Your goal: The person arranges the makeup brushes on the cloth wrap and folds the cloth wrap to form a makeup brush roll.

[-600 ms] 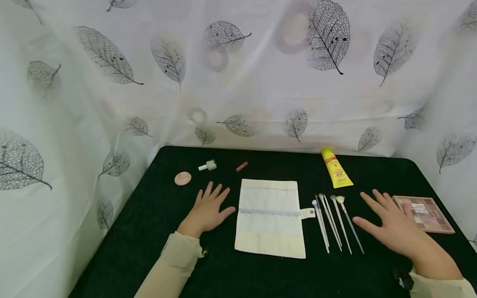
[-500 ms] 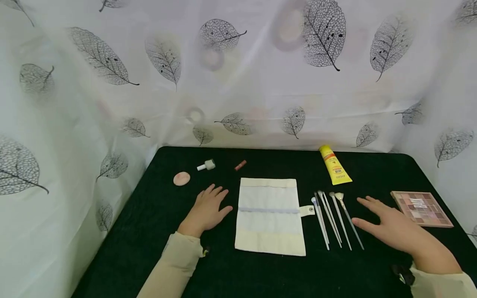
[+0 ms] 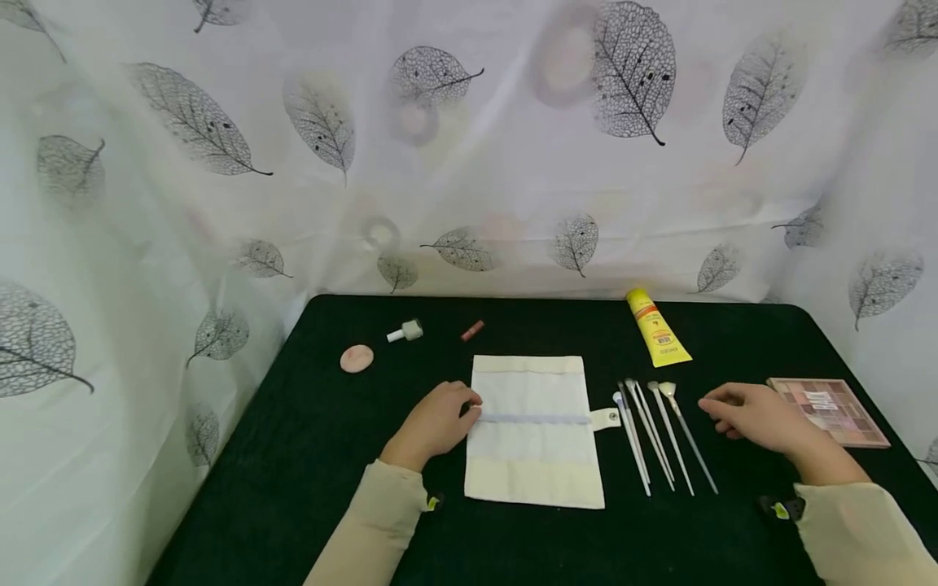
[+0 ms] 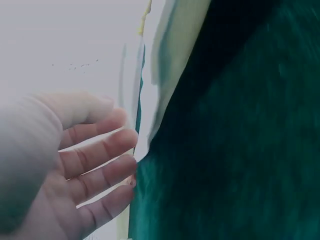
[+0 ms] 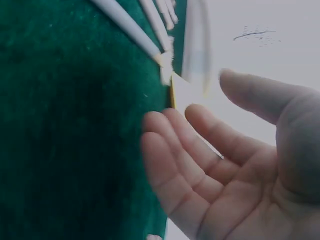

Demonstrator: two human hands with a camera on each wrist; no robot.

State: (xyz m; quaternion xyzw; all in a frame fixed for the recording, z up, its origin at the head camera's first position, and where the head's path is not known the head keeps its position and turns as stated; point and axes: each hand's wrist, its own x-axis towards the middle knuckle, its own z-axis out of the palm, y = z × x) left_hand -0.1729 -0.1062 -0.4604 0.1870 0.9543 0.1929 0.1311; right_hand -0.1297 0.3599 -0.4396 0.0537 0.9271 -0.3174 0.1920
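Observation:
A cream cloth brush roll (image 3: 529,460) lies unfolded in the middle of the dark green table, its snap tab pointing right. My left hand (image 3: 432,419) is at the roll's left edge, fingers loosely bent; in the left wrist view its fingertips (image 4: 122,165) appear beside the cloth, and I cannot tell whether they touch it. Several makeup brushes (image 3: 672,448) lie side by side to the right of the roll. Between these and the eyeshadow palette (image 3: 843,423) hovers my right hand (image 3: 758,417), its relaxed fingers (image 5: 162,167) holding nothing.
At the back left lie a round pink puff (image 3: 357,359), a small bottle with a white cap (image 3: 406,330) and a reddish-brown tube (image 3: 472,330). A yellow squeeze tube (image 3: 659,332) lies at the back right. A leaf-printed white curtain (image 3: 513,163) surrounds the table (image 3: 308,488).
My left hand has moved right to the roll's edge, and its spread fingers have bent. The right hand's fingers have also bent. The objects on the table stay in place.

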